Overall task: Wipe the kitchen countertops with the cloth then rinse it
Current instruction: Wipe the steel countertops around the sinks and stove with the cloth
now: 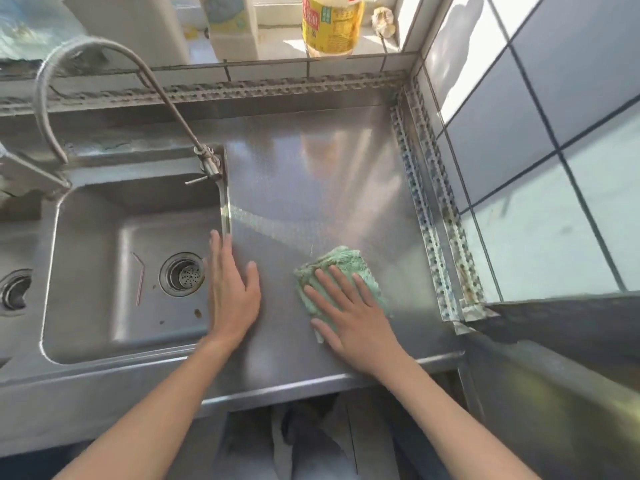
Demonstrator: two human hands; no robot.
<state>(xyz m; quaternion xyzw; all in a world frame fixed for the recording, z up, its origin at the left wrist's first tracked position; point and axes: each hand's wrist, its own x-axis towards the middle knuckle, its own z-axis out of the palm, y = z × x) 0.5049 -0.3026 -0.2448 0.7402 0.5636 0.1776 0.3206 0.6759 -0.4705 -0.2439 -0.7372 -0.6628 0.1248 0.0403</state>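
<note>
A green cloth point(341, 263) lies folded on the stainless steel countertop point(311, 174), near its front right. My right hand point(349, 313) presses flat on the cloth with fingers spread, covering its near half. My left hand point(232, 289) rests flat and empty on the counter beside the sink's right rim, fingers together and pointing away from me. The steel sink point(104, 327) lies to the left, with a round drain strainer point(183, 274) in its floor. A curved faucet point(104, 51) rises from the sink's back right corner and arches left.
A tiled wall point(540, 133) bounds the counter on the right, with patterned trim point(433, 216) along the joint. On the back ledge stand a yellow oil bottle point(330, 26) and a white jug point(232, 26). A second drain point(15, 291) shows at far left. A lower steel surface point(561, 403) sits front right.
</note>
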